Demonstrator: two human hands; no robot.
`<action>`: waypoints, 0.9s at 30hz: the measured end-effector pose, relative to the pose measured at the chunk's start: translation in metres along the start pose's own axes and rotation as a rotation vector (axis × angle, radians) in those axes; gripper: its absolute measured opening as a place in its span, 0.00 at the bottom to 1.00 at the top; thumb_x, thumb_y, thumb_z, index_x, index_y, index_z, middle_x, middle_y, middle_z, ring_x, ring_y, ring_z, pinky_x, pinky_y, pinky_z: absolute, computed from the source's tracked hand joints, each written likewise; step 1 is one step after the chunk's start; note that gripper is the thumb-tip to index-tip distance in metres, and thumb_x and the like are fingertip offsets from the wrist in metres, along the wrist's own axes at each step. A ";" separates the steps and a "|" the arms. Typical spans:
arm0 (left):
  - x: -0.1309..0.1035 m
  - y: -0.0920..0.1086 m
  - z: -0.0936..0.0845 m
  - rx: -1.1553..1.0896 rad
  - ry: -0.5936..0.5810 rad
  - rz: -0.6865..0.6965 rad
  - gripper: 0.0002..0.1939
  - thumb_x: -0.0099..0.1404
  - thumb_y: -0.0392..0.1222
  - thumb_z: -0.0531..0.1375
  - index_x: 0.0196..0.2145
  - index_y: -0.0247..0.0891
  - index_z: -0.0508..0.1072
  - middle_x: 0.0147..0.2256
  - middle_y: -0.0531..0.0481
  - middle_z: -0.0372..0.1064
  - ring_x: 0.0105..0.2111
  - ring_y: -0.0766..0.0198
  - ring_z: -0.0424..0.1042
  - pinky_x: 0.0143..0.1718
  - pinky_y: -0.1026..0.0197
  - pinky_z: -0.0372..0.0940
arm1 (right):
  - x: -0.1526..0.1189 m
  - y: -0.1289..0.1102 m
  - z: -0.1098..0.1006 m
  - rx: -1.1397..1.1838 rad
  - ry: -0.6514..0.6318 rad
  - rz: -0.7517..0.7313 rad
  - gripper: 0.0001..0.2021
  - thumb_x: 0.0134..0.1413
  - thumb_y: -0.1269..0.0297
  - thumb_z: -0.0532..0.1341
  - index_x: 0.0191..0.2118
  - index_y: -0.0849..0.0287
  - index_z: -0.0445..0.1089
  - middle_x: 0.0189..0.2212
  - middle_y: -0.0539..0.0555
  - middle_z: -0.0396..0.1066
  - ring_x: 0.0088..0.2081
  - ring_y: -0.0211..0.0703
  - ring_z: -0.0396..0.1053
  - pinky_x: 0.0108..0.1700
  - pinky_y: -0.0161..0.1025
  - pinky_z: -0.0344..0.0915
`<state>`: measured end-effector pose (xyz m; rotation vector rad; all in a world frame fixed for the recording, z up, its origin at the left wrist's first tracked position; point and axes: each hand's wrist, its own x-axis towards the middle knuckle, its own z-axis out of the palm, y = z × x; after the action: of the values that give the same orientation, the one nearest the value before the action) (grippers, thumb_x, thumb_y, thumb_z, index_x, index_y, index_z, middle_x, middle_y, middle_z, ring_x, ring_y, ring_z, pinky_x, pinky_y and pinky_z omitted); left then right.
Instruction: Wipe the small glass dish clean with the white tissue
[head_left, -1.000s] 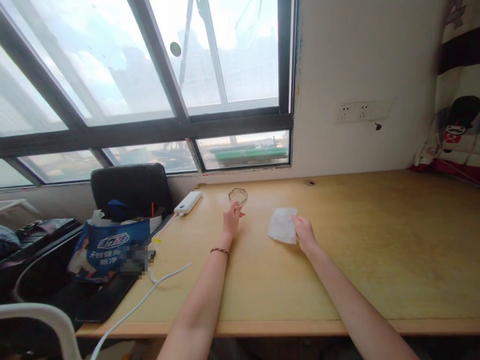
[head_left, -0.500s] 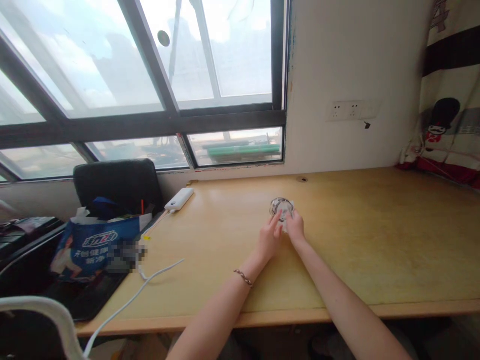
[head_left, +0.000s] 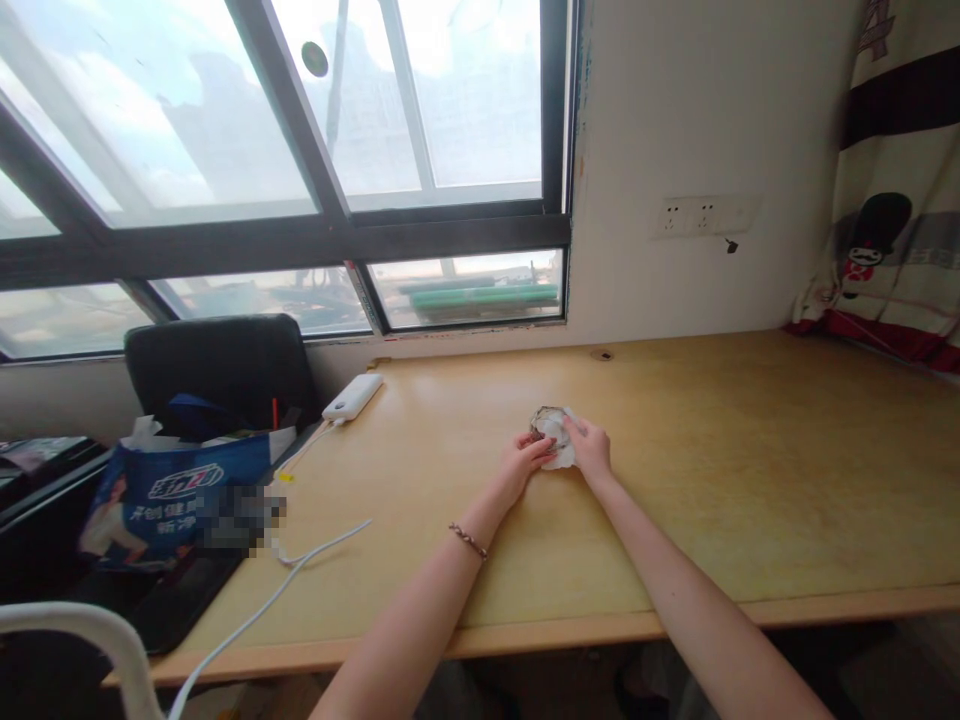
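While small glass dish (head_left: 546, 419) sits at frame centre on wooden desk (head_left: 750, 470), white tissue (head_left: 561, 447) is pressed into it, apparently for wiping. Dish steadied by left hand (head_left: 521, 462), fingers curled round near rim. Tissue pinched by right hand (head_left: 590, 448), fingers closed on it. Power bank (head_left: 352, 397) with white cable (head_left: 262, 610) seen left of centre; blue bag (head_left: 165, 490) at lower left; wall socket (head_left: 694, 215) at upper right.

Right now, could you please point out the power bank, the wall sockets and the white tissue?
power bank (head_left: 352, 397), head view, its top face.
wall sockets (head_left: 694, 215), head view, plate middle.
white tissue (head_left: 561, 442), head view, crumpled middle.
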<state>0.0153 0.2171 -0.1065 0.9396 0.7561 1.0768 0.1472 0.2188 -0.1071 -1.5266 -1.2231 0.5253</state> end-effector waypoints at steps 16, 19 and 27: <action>0.004 -0.007 -0.008 -0.120 0.181 0.137 0.23 0.37 0.31 0.67 0.32 0.33 0.63 0.41 0.41 0.67 0.36 0.59 0.70 0.42 0.54 0.63 | -0.007 0.011 0.019 0.354 -0.013 0.197 0.25 0.29 0.58 0.64 0.38 0.62 0.63 0.37 0.59 0.69 0.33 0.43 0.68 0.31 0.35 0.63; 0.003 -0.008 -0.008 -0.058 0.133 0.182 0.23 0.38 0.32 0.67 0.33 0.34 0.62 0.43 0.41 0.67 0.37 0.60 0.70 0.42 0.53 0.62 | -0.008 0.015 0.023 0.449 -0.237 0.246 0.20 0.35 0.57 0.61 0.37 0.63 0.65 0.33 0.58 0.71 0.31 0.44 0.69 0.29 0.35 0.63; 0.005 -0.017 -0.007 0.137 -0.028 0.184 0.22 0.39 0.32 0.67 0.32 0.33 0.63 0.40 0.40 0.68 0.37 0.59 0.69 0.42 0.54 0.62 | -0.004 0.009 0.005 -0.232 -0.066 0.034 0.12 0.42 0.58 0.56 0.23 0.62 0.69 0.22 0.58 0.71 0.26 0.44 0.66 0.27 0.35 0.56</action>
<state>0.0168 0.2205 -0.1256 1.1560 0.7383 1.1805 0.1453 0.2184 -0.1177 -1.7389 -1.3483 0.4712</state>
